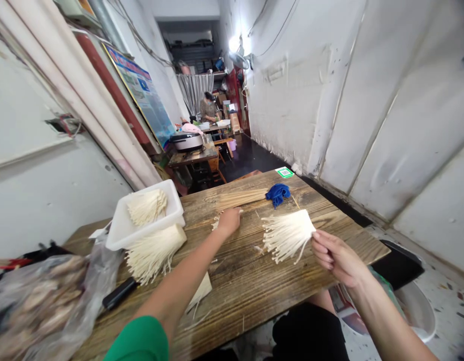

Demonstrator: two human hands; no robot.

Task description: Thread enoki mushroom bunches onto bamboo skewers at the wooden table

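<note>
My right hand (331,253) pinches the edge of a fanned bunch of enoki mushrooms (288,233) at the right of the wooden table (235,281). A thin bamboo skewer (295,202) sticks out from the bunch's far side. My left hand (230,222) is closed, low over the table beside a bundle of bamboo skewers (241,197). Pale strands show at its left edge; what its fingers hold is hidden. Another enoki piece (204,290) lies partly behind my left forearm.
At the left stands a white plastic tub (175,188) with enoki (146,206) in it. More enoki (157,250) leans outside, near a black handle (120,294) and a plastic bag (47,296). A blue cloth (277,194) touches the skewers. Farther back, a person (208,108) is at another table.
</note>
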